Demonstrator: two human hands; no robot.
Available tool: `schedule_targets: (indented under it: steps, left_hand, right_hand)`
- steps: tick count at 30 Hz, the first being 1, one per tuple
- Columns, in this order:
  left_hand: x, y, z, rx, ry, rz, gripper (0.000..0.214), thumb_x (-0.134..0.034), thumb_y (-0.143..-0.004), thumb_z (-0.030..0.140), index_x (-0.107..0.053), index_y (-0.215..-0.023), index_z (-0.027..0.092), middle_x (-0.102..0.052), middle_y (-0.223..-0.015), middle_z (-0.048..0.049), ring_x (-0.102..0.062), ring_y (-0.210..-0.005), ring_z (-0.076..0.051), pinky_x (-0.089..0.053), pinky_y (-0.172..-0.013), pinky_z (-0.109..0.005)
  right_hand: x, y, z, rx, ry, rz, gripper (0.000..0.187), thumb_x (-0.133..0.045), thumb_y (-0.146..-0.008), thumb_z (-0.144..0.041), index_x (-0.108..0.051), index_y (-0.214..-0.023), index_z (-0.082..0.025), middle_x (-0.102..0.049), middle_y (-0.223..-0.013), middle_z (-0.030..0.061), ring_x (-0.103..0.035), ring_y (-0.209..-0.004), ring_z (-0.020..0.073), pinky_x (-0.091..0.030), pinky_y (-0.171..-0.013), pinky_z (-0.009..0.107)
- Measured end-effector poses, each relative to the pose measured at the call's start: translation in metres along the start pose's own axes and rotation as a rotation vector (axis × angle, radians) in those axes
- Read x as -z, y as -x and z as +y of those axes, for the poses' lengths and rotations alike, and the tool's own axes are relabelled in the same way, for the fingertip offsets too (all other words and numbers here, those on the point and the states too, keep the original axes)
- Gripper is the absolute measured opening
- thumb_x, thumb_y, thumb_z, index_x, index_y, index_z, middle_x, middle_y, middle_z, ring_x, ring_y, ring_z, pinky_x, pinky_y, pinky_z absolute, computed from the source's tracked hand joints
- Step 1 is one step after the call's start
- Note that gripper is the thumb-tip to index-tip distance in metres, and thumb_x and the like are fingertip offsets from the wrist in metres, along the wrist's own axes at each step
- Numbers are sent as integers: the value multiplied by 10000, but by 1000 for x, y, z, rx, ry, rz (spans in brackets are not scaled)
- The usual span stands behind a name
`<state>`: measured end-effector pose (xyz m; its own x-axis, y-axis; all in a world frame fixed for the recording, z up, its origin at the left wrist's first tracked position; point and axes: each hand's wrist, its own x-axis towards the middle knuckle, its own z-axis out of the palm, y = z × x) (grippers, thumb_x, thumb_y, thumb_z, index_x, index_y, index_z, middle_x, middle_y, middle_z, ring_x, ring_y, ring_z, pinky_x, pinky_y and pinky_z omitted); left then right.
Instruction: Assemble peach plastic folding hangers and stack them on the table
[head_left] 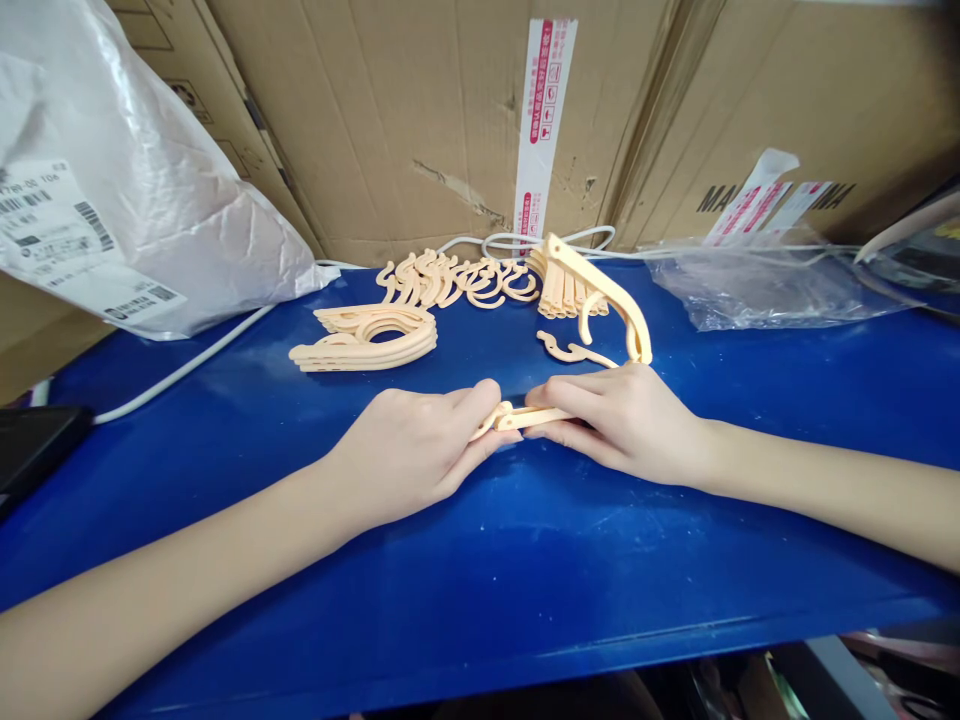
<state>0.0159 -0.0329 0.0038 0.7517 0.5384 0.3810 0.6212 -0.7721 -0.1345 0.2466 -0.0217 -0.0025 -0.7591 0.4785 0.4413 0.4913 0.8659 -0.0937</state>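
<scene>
My left hand [412, 440] pinches a small cream plastic hook piece [489, 422] between thumb and fingers. Facing it, my right hand [637, 425] grips a cream plastic hanger arm [538, 417]; its end with a hole meets the hook piece in front of me. A long curved cream part [619, 300] rises behind my right hand, and its join to the held arm is hidden. One loose hook [562, 348] lies just beyond my right fingers. Beyond my left hand rests a stack of folded hangers [364, 352].
At the back of the blue table [480, 570] lie a heap of loose hooks [427, 278] and a row of hanger arms [564, 292]. A white cable [187, 365], a plastic mailer [150, 180], a clear bag [765, 290] and a dark device [45, 445] surround them. Cardboard boxes [390, 110] stand behind.
</scene>
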Motion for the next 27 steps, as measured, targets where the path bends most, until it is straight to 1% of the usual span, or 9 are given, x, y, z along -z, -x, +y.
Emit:
schedule_targets:
  steps: [3,8,14,21,27]
  left_hand:
    - [1,-1,-1,-15,-38,6,393,-198,-1035,410,-415,-788,196,-536,-542,50,-529,-411,-123,-255,-398,-225]
    - [0,0,-2,-25,-64,-36,404,-172,-1039,398,-427,-804,190,-573,-561,36,-545,-418,-121,-235,-399,-230]
    - [1,1,-2,-52,-90,-75,353,-208,-1039,335,-442,-827,178,-588,-578,22,-560,-428,-127,-237,-387,-231]
    - [1,1,-1,-92,-136,-43,357,-225,-1035,322,-440,-788,180,-581,-570,9,-551,-412,-139,-244,-377,-239]
    - [2,2,1,-93,-189,-44,348,-246,-1025,292,-439,-758,180,-569,-559,0,-557,-420,-147,-245,-388,-238]
  right_hand:
    - [0,0,0,-15,-9,-19,333,-370,-1012,-358,-606,-953,-131,-697,-781,29,-626,-610,112,-354,-513,232]
    - [0,0,1,-12,20,-64,340,-336,-1019,-350,-594,-972,-133,-678,-730,16,-610,-575,116,-315,-485,245]
    - [2,0,-1,-38,39,-118,379,-339,-1017,-368,-627,-940,-133,-664,-710,17,-603,-573,112,-316,-495,252]
    - [2,1,1,10,51,-105,386,-309,-1025,-353,-625,-959,-141,-678,-731,17,-607,-581,108,-305,-497,249]
    - [1,1,2,22,55,-103,393,-306,-1026,-357,-625,-965,-136,-688,-747,23,-591,-562,106,-297,-503,253]
